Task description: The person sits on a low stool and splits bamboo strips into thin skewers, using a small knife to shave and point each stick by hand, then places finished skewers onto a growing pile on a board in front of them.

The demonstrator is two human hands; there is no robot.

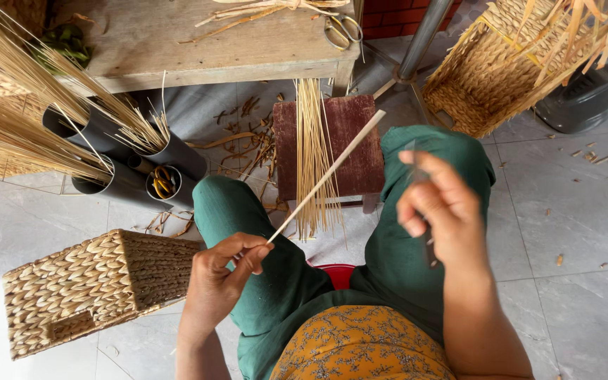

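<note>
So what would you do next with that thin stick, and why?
Probably bring the right hand across to the thin stick. The left hand pinches only its lower end, so its long free end slants up unsupported above the bundle of reeds on the reddish block. The right hand is raised apart from it and seems to hold a small dark tool, too blurred to identify.

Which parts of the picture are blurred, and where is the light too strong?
Head view: the right hand is smeared by motion blur, so what it grips cannot be told; the left hand and its thin stick look sharp; daylight washes out the floor tiles at right and the reed bundles at left.
</note>
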